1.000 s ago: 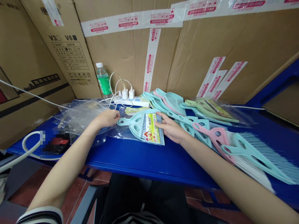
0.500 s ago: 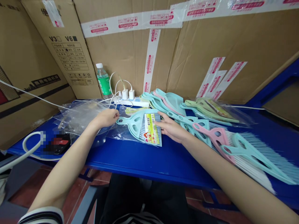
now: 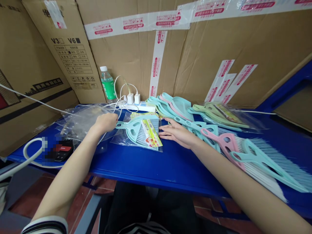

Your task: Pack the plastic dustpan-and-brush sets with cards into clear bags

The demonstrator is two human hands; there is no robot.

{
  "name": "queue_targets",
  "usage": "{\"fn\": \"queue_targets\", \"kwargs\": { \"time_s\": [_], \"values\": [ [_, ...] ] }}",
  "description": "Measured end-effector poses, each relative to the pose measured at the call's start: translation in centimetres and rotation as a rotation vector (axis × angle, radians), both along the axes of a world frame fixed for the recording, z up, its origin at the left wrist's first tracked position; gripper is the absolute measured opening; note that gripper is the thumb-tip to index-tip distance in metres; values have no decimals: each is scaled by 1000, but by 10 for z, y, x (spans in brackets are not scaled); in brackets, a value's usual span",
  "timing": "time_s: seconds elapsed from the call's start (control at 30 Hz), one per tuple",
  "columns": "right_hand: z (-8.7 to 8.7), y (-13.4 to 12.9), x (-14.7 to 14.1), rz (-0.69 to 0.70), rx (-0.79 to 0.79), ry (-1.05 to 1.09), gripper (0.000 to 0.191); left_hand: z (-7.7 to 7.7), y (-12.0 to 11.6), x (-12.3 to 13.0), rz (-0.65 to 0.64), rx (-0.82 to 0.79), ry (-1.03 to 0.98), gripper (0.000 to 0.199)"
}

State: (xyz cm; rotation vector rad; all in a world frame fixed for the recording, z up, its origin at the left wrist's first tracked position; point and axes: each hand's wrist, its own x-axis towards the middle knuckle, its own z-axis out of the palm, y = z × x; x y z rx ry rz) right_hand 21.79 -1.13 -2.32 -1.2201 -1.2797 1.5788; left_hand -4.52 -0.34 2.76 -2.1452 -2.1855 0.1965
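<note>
Blue desk (image 3: 156, 167), with loose brushes (image 3: 233, 144) nearest at right beside the right forearm (image 3: 234, 178), which could scatter them by swinging outward. Beyond, the right hand (image 3: 176, 131) is spread, holding nothing, fingertips at the wide end of a pale-blue dustpan-and-brush set (image 3: 139, 131); clear bag film (image 3: 119, 138) surrounds it and might tear if dragged against a corner. On top, a slanted printed card (image 3: 151, 134) could slip off with a jerk. The left hand (image 3: 107, 123) curls at the handle's tip; whether it pinches handle or film is unclear. Behind: stacked dustpans (image 3: 179, 105), then cardboard (image 3: 131, 61).
</note>
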Motion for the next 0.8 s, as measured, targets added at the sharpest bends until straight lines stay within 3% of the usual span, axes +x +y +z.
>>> {"fn": "queue_targets", "kwargs": {
  "time_s": [0.27,0.47,0.67,0.8],
  "values": [
    [-12,8,6,137,171,-161,54,1,0,3,-15,-24,73,33],
    [-12,10,19,241,356,-343,41,-1,1,5,-126,-68,73,34],
    [2,2,24,363,616,-820,54,-5,2,6,-224,-91,52,33],
    [7,-4,21,420,651,-1010,54,-5,2,7,-280,-93,13,37]
  ]
}}
